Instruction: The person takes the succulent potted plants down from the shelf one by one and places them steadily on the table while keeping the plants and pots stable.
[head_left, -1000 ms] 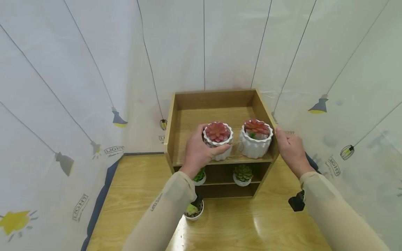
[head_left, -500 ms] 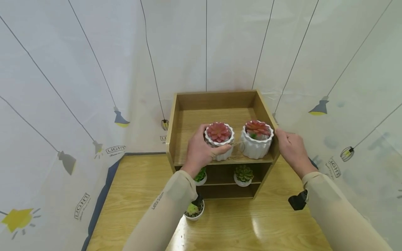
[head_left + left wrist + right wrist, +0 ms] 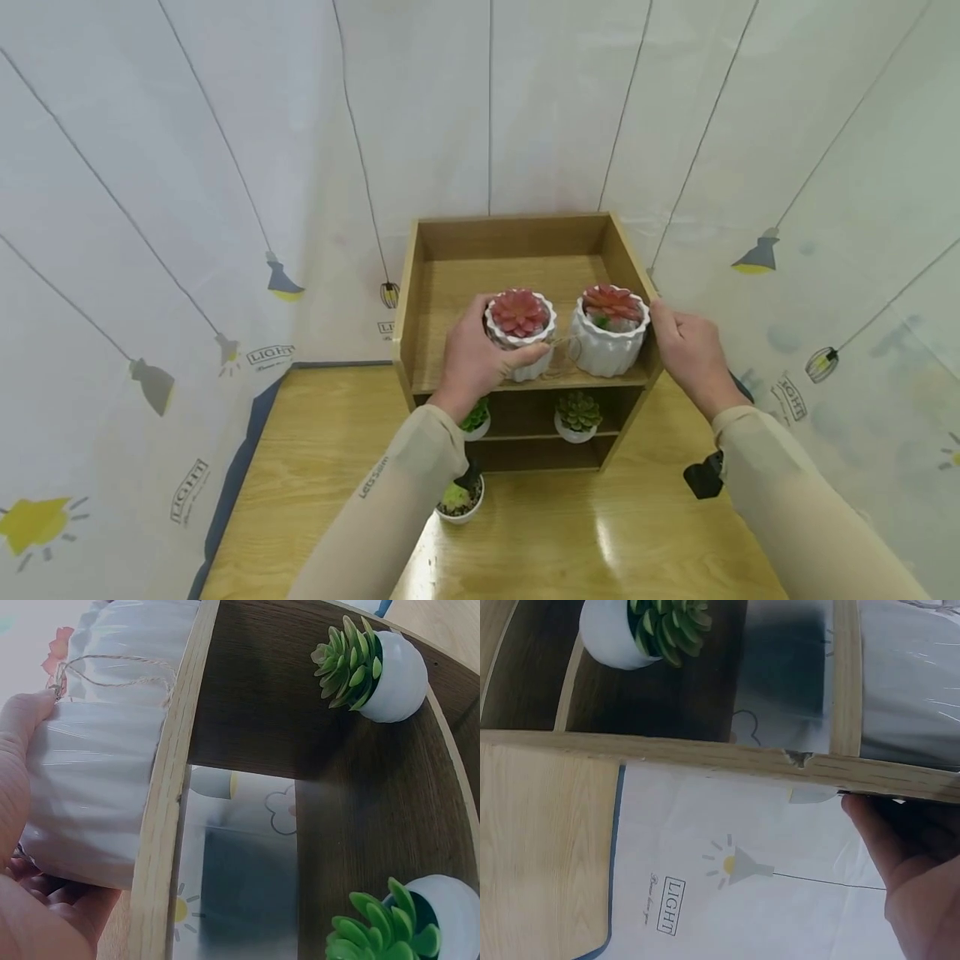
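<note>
On the top level of a small wooden shelf (image 3: 517, 237) stand two white fluted pots with red succulents. My left hand (image 3: 476, 354) grips the left pot (image 3: 534, 371), thumb across its front and fingers round its far left side; the hand hides part of it. The right pot (image 3: 606, 354) stands beside the shelf's right side panel. Thin twine (image 3: 120, 658) shows at the pots. My right hand (image 3: 692, 354) holds that side panel (image 3: 705, 755) near its front edge from outside, its thumb at the edge and the other fingers partly hidden.
Below, on the middle level, sit two green succulents in white pots, one at the left (image 3: 475, 421) and one at the right (image 3: 577, 417). Another small potted plant (image 3: 457, 502) stands on the wooden table (image 3: 540, 550) in front. Lamp-printed sheeting (image 3: 555, 108) rises behind the shelf.
</note>
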Demonstrator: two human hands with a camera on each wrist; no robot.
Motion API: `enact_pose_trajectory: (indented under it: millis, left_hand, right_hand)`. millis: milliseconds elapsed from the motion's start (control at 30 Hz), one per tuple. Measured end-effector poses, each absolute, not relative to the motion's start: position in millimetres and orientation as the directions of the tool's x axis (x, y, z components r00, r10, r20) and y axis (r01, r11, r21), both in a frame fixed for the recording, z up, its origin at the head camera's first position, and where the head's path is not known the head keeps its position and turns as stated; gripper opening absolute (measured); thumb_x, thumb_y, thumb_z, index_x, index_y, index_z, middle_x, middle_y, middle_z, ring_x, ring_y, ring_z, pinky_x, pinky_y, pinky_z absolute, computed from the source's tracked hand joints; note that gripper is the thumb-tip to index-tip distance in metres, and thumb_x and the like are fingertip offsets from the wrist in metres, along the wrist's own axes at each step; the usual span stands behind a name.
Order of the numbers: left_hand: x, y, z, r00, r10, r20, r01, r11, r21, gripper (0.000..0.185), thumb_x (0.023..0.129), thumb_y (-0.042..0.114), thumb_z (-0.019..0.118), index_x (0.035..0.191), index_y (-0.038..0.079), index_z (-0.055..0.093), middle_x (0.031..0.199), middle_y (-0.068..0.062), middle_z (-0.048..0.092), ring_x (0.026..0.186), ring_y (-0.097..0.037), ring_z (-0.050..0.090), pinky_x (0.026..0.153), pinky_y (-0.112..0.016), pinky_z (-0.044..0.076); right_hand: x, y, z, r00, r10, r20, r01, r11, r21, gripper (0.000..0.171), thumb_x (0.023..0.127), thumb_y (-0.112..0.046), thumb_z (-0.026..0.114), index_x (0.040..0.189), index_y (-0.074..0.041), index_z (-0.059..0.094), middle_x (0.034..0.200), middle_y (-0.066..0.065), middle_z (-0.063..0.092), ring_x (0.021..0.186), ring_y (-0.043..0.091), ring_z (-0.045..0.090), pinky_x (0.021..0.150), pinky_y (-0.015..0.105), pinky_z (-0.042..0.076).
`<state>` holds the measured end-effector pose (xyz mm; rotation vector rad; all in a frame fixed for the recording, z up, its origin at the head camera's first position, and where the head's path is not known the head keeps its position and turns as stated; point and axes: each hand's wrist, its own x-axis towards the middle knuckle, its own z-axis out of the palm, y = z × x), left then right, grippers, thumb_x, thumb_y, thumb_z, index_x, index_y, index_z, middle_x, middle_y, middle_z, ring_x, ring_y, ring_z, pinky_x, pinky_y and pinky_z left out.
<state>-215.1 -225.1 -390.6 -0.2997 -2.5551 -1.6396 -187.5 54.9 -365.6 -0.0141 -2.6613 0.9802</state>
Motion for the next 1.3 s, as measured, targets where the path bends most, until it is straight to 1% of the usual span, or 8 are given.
enact_pose_trajectory:
  millis: [400, 600, 900, 1133, 1300]
  left_hand:
    - [-215.2, -226.7, -389.4, -0.976, 0.126, 0.177, 0.213, 0.405, 0.889, 0.081, 0.070, 0.041, 0.097, 0.135, 0.018, 0.055, 0.130, 0.001, 0.065, 0.119, -0.020, 0.062, 0.104, -0.043, 0.052]
    - [-211.1, -229.1, -388.2, -0.976, 0.124, 0.179, 0.214, 0.404, 0.889, 0.081, 0.068, 0.040, 0.098, 0.134, 0.018, 0.056, 0.129, 0.001, 0.065, 0.119, -0.020, 0.062, 0.104, -0.044, 0.051]
    - [-206.0, -230.9, -389.6, -0.977, 0.132, 0.170, 0.210, 0.409, 0.888, 0.083, 0.067, 0.040, 0.098, 0.135, 0.018, 0.056, 0.129, 0.001, 0.064, 0.120, -0.021, 0.061, 0.105, -0.044, 0.051]
    - [-204.4, -232.4, -391.9, -0.974, 0.131, 0.187, 0.225, 0.420, 0.879, 0.083, 0.067, 0.040, 0.098, 0.135, 0.017, 0.057, 0.128, 0.000, 0.065, 0.119, -0.022, 0.062, 0.104, -0.044, 0.051]
    - [-202.7, -233.5, -391.9, -0.973, 0.131, 0.192, 0.230, 0.417, 0.879, 0.084, 0.066, 0.040, 0.098, 0.135, 0.016, 0.057, 0.128, 0.000, 0.066, 0.119, -0.021, 0.062, 0.104, -0.044, 0.051]
  right_hand:
    - [-188.7, 54.9, -368.0, -0.944, 0.104, 0.313, -0.121, 0.772, -0.624, 0.063, 0.112, -0.038, 0.034, 0.054, -0.012, 0.034, 0.050, -0.004, 0.031, 0.051, 0.017, 0.030, 0.051, 0.031, 0.027]
    - [-189.5, 54.7, -368.1, -0.938, 0.101, 0.332, -0.134, 0.776, -0.617, 0.063, 0.112, -0.038, 0.034, 0.053, -0.013, 0.035, 0.049, -0.004, 0.031, 0.050, 0.017, 0.030, 0.051, 0.031, 0.027]
    - [-190.2, 56.2, -370.0, -0.940, 0.110, 0.322, -0.119, 0.780, -0.615, 0.063, 0.112, -0.037, 0.035, 0.053, -0.012, 0.036, 0.050, -0.004, 0.031, 0.052, 0.018, 0.032, 0.052, 0.031, 0.027]
    - [-191.2, 56.8, -371.7, -0.939, 0.117, 0.324, -0.116, 0.779, -0.616, 0.062, 0.111, -0.035, 0.036, 0.053, -0.013, 0.036, 0.049, -0.006, 0.030, 0.052, 0.017, 0.031, 0.052, 0.031, 0.027]
    - [-191.6, 56.6, -371.5, -0.938, 0.118, 0.324, -0.114, 0.781, -0.615, 0.062, 0.111, -0.035, 0.036, 0.053, -0.012, 0.036, 0.049, -0.005, 0.031, 0.052, 0.018, 0.031, 0.052, 0.031, 0.027]
